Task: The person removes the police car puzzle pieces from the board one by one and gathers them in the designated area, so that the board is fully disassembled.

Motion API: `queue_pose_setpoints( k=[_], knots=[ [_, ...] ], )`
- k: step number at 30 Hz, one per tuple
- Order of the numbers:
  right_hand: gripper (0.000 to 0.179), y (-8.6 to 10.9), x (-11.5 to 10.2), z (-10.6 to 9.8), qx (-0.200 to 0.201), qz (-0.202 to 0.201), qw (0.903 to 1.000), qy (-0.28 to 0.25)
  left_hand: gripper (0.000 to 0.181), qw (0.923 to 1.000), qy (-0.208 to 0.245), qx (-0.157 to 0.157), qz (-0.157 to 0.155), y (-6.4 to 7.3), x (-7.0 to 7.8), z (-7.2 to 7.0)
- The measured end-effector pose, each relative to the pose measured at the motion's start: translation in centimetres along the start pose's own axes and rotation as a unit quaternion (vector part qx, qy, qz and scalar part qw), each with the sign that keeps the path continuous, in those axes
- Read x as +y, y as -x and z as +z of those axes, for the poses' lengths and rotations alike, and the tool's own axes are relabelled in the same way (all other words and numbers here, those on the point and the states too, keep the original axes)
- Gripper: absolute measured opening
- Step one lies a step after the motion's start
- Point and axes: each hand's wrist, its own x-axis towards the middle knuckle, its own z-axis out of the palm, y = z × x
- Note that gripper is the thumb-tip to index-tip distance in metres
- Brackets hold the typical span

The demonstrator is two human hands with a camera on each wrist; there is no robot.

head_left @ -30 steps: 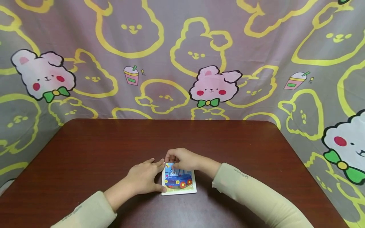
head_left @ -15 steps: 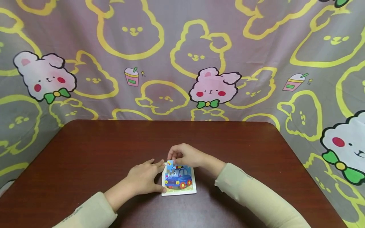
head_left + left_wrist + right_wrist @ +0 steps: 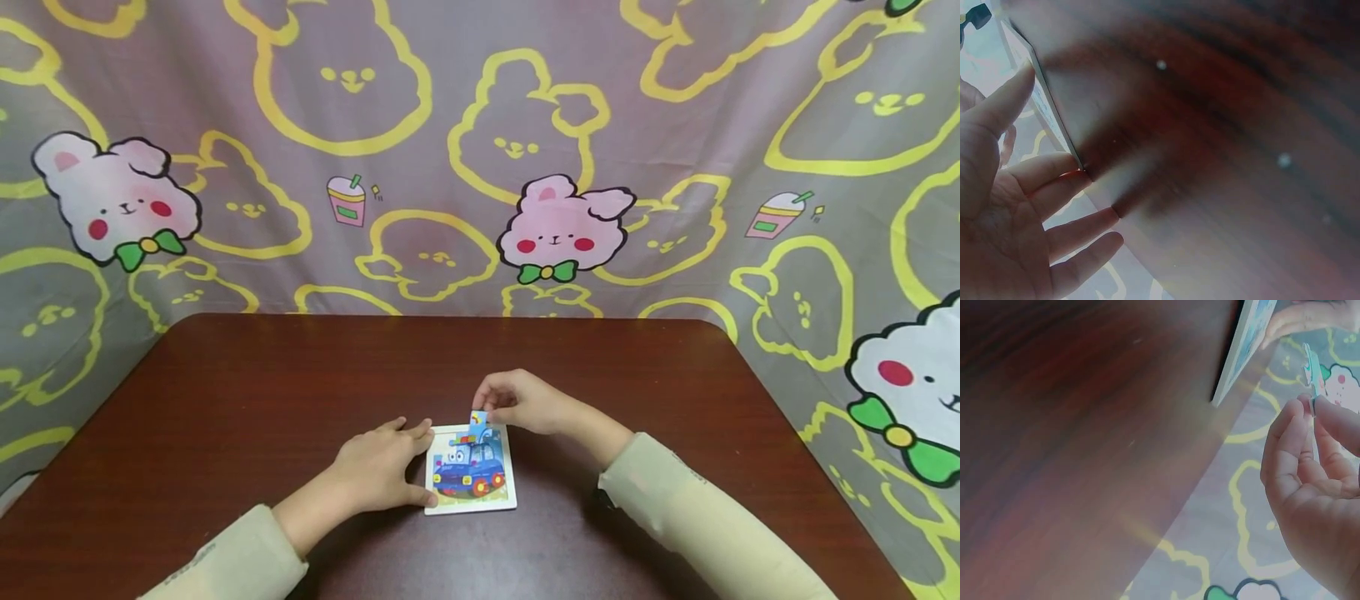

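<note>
A square jigsaw puzzle (image 3: 468,479) with a blue cartoon car and a white border lies on the table. Its upper left shows a pale bare patch of tray. My left hand (image 3: 378,468) rests along the puzzle's left edge, fingers spread, thumb at the lower left corner and fingertips at the upper left one; the left wrist view shows these fingers (image 3: 1075,237) straight against the table. My right hand (image 3: 528,402) pinches a light-blue puzzle piece (image 3: 478,422) between thumb and fingertips over the puzzle's top edge. In the right wrist view the piece (image 3: 1313,369) stands nearly upright.
The dark brown wooden table (image 3: 337,367) has rounded far corners. Behind it and at both sides hangs a grey curtain (image 3: 420,183) printed with yellow outlines and cartoon rabbits.
My right hand has lifted the light-blue piece out of the puzzle's upper left and carried it rightward, baring the tray there. The left hand has stayed in place.
</note>
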Motion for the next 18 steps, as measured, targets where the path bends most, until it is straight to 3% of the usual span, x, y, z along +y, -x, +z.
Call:
queue_pose_setpoints(
  k=[8,18],
  knots=[
    [0.012,2.0,1.3,-1.7,0.011,0.005,0.9998,-0.013,0.084,1.0,-0.001,0.003,0.0,0.0,0.0,0.0],
    [0.012,4.2,3.2,-3.7,0.02,0.028,0.9993,0.016,0.083,1.0,0.001,0.002,0.0,0.0,0.1,0.0]
  ],
)
